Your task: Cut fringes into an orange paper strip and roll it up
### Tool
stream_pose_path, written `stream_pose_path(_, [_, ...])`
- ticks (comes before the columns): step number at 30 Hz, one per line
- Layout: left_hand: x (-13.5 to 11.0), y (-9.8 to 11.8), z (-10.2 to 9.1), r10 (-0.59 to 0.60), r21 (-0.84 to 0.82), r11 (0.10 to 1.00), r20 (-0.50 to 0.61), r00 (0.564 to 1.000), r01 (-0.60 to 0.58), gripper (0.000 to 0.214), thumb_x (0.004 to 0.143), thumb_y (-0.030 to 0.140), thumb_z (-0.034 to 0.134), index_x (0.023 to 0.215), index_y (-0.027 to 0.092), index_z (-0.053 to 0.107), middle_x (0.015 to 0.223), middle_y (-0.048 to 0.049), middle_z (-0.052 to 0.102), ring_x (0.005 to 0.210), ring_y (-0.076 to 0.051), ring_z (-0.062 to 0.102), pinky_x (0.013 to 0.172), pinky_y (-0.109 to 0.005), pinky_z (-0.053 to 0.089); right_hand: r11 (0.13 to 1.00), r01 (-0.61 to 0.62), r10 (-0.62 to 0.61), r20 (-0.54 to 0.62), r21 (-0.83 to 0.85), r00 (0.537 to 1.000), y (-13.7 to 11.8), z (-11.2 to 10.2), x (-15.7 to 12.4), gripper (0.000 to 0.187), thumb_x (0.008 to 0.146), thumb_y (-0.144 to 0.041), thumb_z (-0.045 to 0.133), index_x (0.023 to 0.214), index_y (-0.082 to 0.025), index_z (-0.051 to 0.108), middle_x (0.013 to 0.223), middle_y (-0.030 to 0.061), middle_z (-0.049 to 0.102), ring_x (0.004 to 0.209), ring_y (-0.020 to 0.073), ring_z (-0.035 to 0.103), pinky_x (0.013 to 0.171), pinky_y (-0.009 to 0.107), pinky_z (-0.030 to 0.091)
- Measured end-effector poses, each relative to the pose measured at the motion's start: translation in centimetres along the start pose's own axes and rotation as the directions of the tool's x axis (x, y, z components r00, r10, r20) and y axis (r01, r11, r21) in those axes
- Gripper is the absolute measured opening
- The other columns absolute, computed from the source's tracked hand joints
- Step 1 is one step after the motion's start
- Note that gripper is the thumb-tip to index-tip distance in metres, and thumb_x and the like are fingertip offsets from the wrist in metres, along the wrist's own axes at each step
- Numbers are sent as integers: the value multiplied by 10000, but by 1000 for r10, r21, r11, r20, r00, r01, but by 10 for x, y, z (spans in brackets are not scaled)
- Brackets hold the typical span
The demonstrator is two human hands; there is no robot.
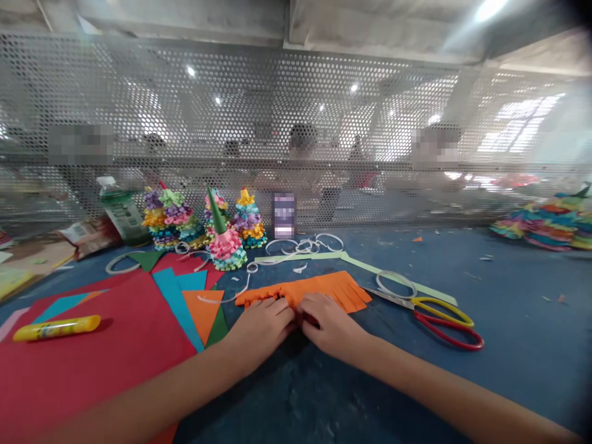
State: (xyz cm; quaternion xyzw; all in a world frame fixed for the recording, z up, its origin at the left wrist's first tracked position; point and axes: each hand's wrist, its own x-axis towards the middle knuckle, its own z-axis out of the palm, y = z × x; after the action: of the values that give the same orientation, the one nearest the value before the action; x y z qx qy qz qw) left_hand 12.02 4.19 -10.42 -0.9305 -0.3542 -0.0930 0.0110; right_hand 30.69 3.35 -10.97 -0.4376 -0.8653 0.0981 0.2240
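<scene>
An orange paper strip with a fringed edge lies on the blue table in front of me. Its left part has curled fringes, while the right end shows straight cut slits. My left hand is closed on the strip's near edge, and my right hand pinches it close beside the left. The fingertips meet near the middle, where the paper between them is partly hidden. Just right of the strip lie scissors with one yellow and one red handle, their blades reaching toward the paper.
Red paper sheets with blue, orange and green pieces lie left, under a yellow glue stick. Colourful paper cones, a bottle and a phone stand at the back before a perforated metal screen. Tape rings and pale strips lie about.
</scene>
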Motion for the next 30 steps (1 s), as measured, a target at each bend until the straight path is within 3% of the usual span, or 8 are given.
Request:
stream_pose_path(5, [-3,0,2,-1,23,1000,-4,1000,1,204,947,221,422,974,137,607,937,-81,612,861,-235,589,773,-392,485,1000,1,-1,-2,7,1000,-1,-2,-2,105,760,-73,506,742,-175,527,754,-4,563,729,147,493,676,293,314])
stream_pose_path(9, [-4,1,1,9,8,1000,4,1000,-9,163,918,237,491,964,135,608,933,-83,610,866,-251,586,772,-409,486,1000,19,-19,3,11,1000,-2,-1,-1,119,728,-58,512,717,-176,500,746,-10,547,716,139,478,671,280,312])
stream_pose_path(16, [0,-3,1,-5,-133,991,-3,1000,4,118,921,198,472,930,157,583,949,-56,594,899,-197,575,806,-325,476,999,43,-43,-8,23,999,1,0,-1,128,754,-58,511,711,-175,483,750,1,534,720,144,476,661,266,331])
stream_pose_path(22, [-2,-7,-2,-95,-292,953,-42,995,79,195,945,298,438,831,181,544,863,-17,600,817,-162,579,692,-259,463,998,60,-60,-18,21,998,0,-2,-4,45,822,-154,577,799,-179,547,786,4,566,768,168,506,718,308,332])
stream_pose_path(26, [-2,-8,-4,-107,-346,935,-50,993,83,204,954,303,417,837,192,541,849,-2,605,804,-151,582,688,-252,463,996,79,-78,-25,45,997,-1,-4,-4,43,893,-197,540,863,-190,571,849,10,594,819,168,532,755,310,343])
stream_pose_path(30, [-5,-3,-5,-87,-325,944,-67,994,60,165,958,277,391,924,198,532,929,-18,601,878,-165,573,760,-282,469,994,69,-64,-58,80,996,1,-4,-3,47,878,-158,553,843,-187,562,853,3,599,820,157,536,758,301,349])
